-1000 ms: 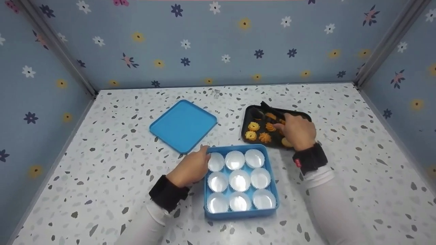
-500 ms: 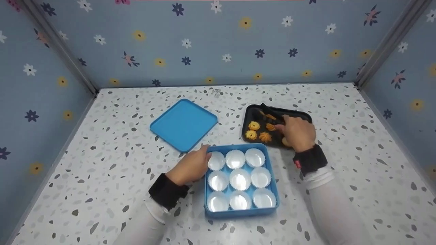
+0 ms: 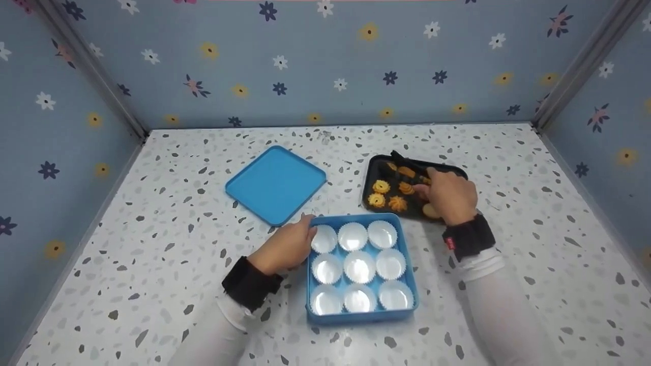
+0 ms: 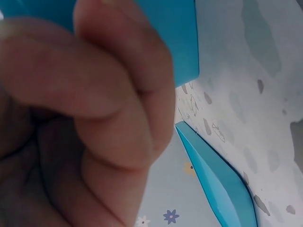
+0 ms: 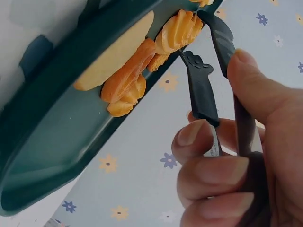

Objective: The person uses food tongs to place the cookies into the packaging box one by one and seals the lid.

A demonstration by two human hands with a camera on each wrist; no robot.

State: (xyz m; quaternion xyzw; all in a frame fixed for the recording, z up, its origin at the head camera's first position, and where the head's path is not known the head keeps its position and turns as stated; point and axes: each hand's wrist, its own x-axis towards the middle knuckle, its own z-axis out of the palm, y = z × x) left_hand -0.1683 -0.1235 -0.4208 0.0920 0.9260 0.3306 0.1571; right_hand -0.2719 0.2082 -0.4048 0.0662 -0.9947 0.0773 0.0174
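My left hand (image 3: pixel 286 246) grips the left wall of a square blue box (image 3: pixel 362 319) near its far left corner. Inside the box, white paper baking cups (image 3: pixel 359 267) stand in rows. In the left wrist view, curled fingers (image 4: pixel 113 94) hide much of the box wall. At the right, my right hand (image 3: pixel 452 197) holds black tongs (image 3: pixel 407 161) over a dark tray (image 3: pixel 370 175) of cookies. Both tong arms, in the right wrist view, stand apart beside a swirled cookie (image 5: pixel 177 33); whether they touch it I cannot tell. Yellow flower-shaped cookies (image 3: pixel 376 200) lie at the tray's left.
A blue lid (image 3: pixel 276 185) lies on the speckled white table (image 3: pixel 168 229), behind and left of the box. Flower-patterned panels (image 3: pixel 315 61) wall in the back and both sides. The dark tray sits just beyond the box's far right corner.
The tongs shift slightly over the cookies in the tray, with their tips staying low. My left hand keeps its hold on the box. The head view tilts a little.
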